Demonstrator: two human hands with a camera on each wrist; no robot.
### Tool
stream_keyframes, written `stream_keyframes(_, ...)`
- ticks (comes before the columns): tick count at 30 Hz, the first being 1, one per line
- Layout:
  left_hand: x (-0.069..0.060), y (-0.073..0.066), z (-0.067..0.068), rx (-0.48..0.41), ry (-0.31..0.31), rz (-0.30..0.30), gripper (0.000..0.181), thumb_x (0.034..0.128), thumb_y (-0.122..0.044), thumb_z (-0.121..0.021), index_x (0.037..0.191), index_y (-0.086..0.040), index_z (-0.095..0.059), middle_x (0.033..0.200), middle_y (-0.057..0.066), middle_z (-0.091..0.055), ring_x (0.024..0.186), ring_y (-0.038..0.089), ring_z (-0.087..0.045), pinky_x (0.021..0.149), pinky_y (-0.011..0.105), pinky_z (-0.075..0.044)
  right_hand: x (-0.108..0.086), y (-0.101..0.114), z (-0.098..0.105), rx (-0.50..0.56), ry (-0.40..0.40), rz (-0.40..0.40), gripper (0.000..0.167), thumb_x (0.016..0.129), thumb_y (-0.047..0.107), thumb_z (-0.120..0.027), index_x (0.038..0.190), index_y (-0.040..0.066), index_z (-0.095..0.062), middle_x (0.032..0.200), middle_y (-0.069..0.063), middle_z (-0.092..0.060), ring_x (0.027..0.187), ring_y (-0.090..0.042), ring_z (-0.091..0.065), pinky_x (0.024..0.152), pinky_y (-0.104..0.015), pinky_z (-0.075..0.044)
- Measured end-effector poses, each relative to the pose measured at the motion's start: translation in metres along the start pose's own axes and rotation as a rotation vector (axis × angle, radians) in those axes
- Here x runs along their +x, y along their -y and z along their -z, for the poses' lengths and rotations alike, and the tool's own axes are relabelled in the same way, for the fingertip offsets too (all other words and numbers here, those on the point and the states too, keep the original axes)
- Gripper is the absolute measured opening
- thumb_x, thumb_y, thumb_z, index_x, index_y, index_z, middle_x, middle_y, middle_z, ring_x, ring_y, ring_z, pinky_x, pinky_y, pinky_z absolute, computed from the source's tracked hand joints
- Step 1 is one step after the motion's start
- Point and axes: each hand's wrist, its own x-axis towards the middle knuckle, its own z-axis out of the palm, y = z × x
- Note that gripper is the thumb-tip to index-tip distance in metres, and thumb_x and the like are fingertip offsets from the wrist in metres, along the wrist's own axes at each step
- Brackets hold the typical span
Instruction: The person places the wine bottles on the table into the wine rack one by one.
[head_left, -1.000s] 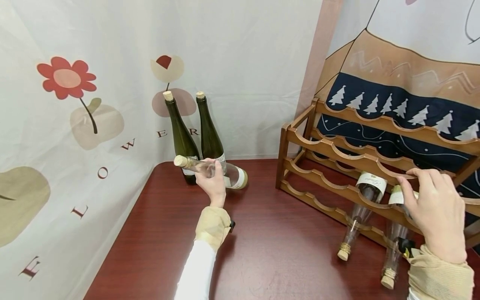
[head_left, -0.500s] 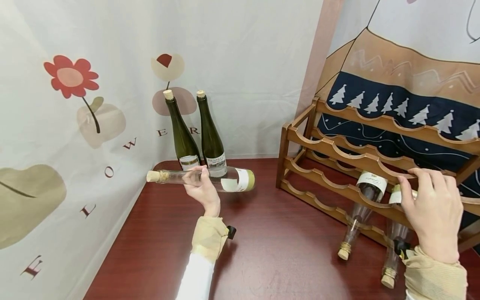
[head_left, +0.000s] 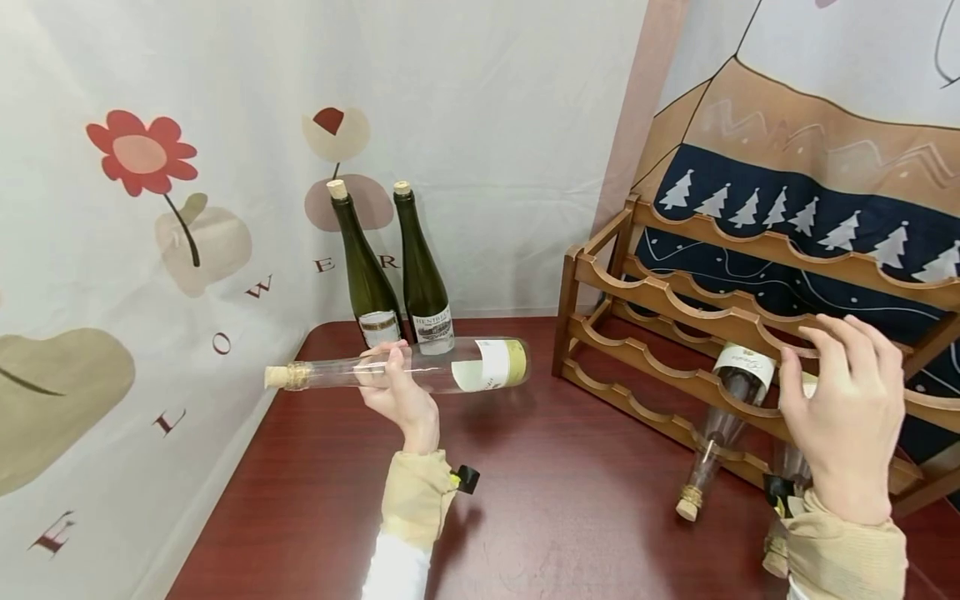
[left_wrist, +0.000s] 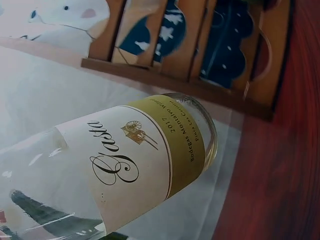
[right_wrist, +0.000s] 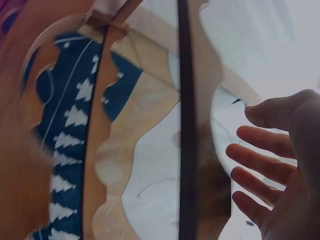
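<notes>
Head view looks forward and down; left wrist view closely faces bottle point(left_wrist: 140, 150), right one the rack point(head_left: 731, 322), shared with head frame's right.

Rack point(head_left: 731, 322), green bottles point(head_left: 425, 279) on table point(head_left: 555, 492)

The clear glass bottle point(head_left: 441, 367), closed with a cork point(head_left: 276, 377) and carrying a white and olive label point(head_left: 492, 364), is held almost level, below and left of the head view's centre, its neck pointing left.

R hand point(right_wrist: 300, 170), fingers point(right_wrist: 260, 163) spread, nr wooden rack point(right_wrist: 207, 170); tree-print cloth point(right_wrist: 66, 172) behind.
</notes>
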Motion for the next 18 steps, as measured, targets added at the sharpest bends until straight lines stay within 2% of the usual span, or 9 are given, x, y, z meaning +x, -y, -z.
stream_keyframes(5, -0.005, -0.006, -0.003, -0.049, -0.033, 0.073, 0.017, 0.0794, 0.009, -0.052, 0.084, -0.008, -0.052, 0.077, 0.002, -0.056, 0.069, 0.018, -0.06, 0.07, 0.027, -0.05, 0.007, 0.02, -0.007, 0.094, -0.019, 0.053, 0.037, 0.092, 0.021, -0.054, 0.103, -0.013, -0.062, 0.116, -0.03, -0.06, 0.119, -0.045, -0.049, 0.113, -0.039, -0.031)
stream_keyframes(9, -0.008, -0.011, -0.006, -0.055, -0.029, 0.124, 0.017, 0.0791, 0.007, -0.054, 0.084, -0.009, -0.051, 0.078, 0.002, -0.056, 0.069, 0.017, -0.059, 0.069, 0.027, -0.046, 0.009, 0.037, -0.015, 0.153, 0.003, 0.109, 0.044, 0.095, 0.029, -0.05, 0.104, -0.011, -0.063, 0.116, -0.029, -0.061, 0.119, -0.043, -0.051, 0.113, -0.038, -0.032)
stream_keyframes(11, -0.011, -0.018, -0.01, -0.089, -0.013, 0.154, 0.015, 0.0778, 0.006, -0.056, 0.084, -0.007, -0.051, 0.078, 0.003, -0.056, 0.069, 0.017, -0.06, 0.07, 0.028, -0.045, 0.009, 0.045, -0.02, 0.18, 0.019, 0.135, 0.048, 0.096, 0.034, -0.048, 0.105, -0.01, -0.064, 0.117, -0.027, -0.062, 0.119, -0.043, -0.052, 0.112, -0.038, -0.034)
stream_keyframes(14, -0.02, -0.036, -0.027, -0.043, -0.053, 0.195, 0.015, 0.0783, 0.006, -0.052, 0.081, -0.009, -0.052, 0.075, 0.002, -0.056, 0.067, 0.014, -0.061, 0.071, 0.029, -0.046, 0.008, 0.057, -0.027, 0.214, 0.055, 0.163, 0.048, 0.096, 0.036, -0.047, 0.107, -0.008, -0.064, 0.119, -0.024, -0.062, 0.119, -0.041, -0.052, 0.111, -0.04, -0.034)
stream_keyframes(18, -0.023, -0.034, -0.026, -0.107, -0.028, 0.23, 0.013, 0.0808, 0.004, -0.051, 0.081, -0.009, -0.053, 0.074, 0.002, -0.058, 0.068, 0.014, -0.062, 0.073, 0.033, -0.048, 0.005, 0.069, -0.034, 0.248, 0.091, 0.196, 0.047, 0.096, 0.038, -0.048, 0.108, -0.004, -0.065, 0.121, -0.021, -0.062, 0.119, -0.039, -0.052, 0.11, -0.039, -0.035)
